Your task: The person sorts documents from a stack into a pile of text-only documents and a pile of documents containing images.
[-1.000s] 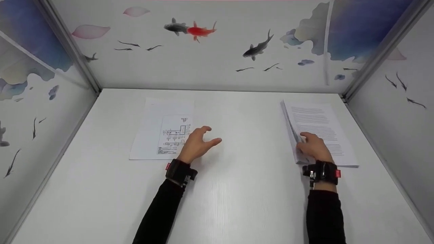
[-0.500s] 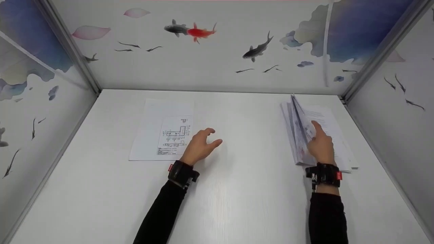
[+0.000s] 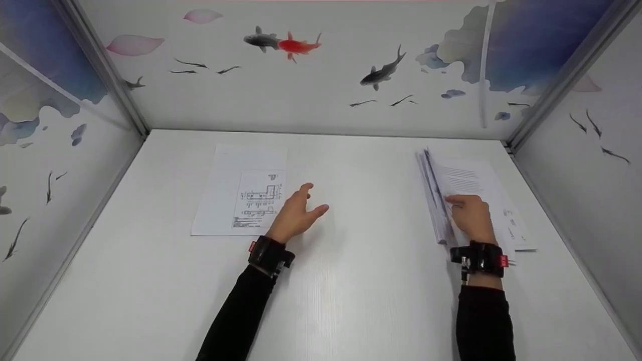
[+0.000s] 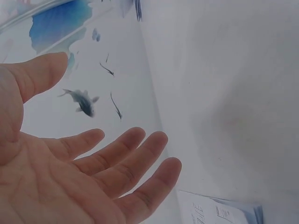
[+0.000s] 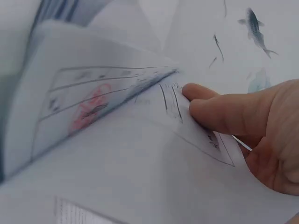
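Note:
My right hand (image 3: pixel 471 218) is at a stack of printed paper (image 3: pixel 459 175) on the right of the table. In the right wrist view the thumb lies on a bent paper sheet (image 5: pixel 154 144) with the fingers behind it, pinching it. Another page (image 5: pixel 84 98) with a ruled table and a red stamp stands raised beside it. My left hand (image 3: pixel 296 215) is held with fingers spread and nothing in it, near the right edge of a flat white sheet (image 3: pixel 213 200) bearing a technical drawing. Its bare palm shows in the left wrist view.
The white table (image 3: pixel 351 281) is bounded by a back wall (image 3: pixel 321 105) and side walls painted with fish and blue shapes. Some lower sheets (image 3: pixel 524 235) of the stack stick out past its right side.
Pages of the right-hand stack rose and fanned half a second ago; now they lie flatter, and the sheets on the right are more spread. My right hand came back left and nearer; the left barely moved.

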Available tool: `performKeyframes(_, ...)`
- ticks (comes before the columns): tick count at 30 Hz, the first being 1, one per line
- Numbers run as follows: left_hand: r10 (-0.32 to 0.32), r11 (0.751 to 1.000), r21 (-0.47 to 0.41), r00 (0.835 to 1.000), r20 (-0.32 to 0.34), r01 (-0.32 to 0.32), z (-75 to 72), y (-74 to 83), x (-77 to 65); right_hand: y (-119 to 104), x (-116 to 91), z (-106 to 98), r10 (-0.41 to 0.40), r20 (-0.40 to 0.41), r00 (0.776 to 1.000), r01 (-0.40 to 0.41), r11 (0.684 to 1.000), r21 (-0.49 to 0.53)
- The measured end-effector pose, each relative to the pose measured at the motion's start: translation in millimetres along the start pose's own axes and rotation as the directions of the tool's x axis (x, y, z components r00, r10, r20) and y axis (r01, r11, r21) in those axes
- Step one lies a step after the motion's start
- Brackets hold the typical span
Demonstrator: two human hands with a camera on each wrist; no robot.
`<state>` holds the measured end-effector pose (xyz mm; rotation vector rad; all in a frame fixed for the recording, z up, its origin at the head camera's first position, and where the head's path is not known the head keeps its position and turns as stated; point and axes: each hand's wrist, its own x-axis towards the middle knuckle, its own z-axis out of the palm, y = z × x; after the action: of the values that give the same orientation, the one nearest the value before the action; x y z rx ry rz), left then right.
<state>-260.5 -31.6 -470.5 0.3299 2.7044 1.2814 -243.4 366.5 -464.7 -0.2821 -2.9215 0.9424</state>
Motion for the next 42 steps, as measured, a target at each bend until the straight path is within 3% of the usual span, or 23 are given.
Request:
performKeyframes(5, -0.007, 1.000, 0.010, 1.000, 0.010, 0.007, 0.9, 1.2, 0.6, -4, -1, 1, 0.017, 0.076, 0.997, -0.018, 1.000, 0.004)
performKeyframes(11, -0.013, 1.000, 0.018, 1.000, 0.028, 0.012, 1.3, 0.3, -1.2, -8, -6, -2, 0.023, 0.044, 0.999, -0.021, 0.998, -0.051)
performKeyframes(16, -0.020, 0.999, 0.046, 0.999, 0.046, 0.018, 3.8, 0.1, -0.5, -4, -4, 4, 0.049, 0.182, 0.982, -0.038, 0.997, -0.065)
performKeyframes(18, -0.022, 0.998, 0.057, 0.999, 0.050, 0.019, 5.0, 0.1, -0.1, -2, -2, 7, 0.055, 0.192, 0.980, -0.045, 0.997, -0.056)
performKeyframes(29, -0.019, 0.998, 0.063, 0.997, 0.078, 0.014, 7.9, 0.0, -1.8, 13, 0, 9, 0.097, 0.079, 0.992, -0.097, 0.995, -0.006)
performKeyframes(36, 0.025, 0.998, 0.063, 0.994, 0.102, -0.031, 10.5, -1.5, -0.7, 15, 0, 14, 0.022, 0.009, 1.000, -0.022, 0.999, -0.040)
performKeyframes(42, 0.116, 0.993, -0.010, 0.989, 0.092, -0.115, 13.2, 3.0, 0.6, 7, 2, 23, -0.087, -0.130, 0.988, 0.085, 0.996, -0.024)
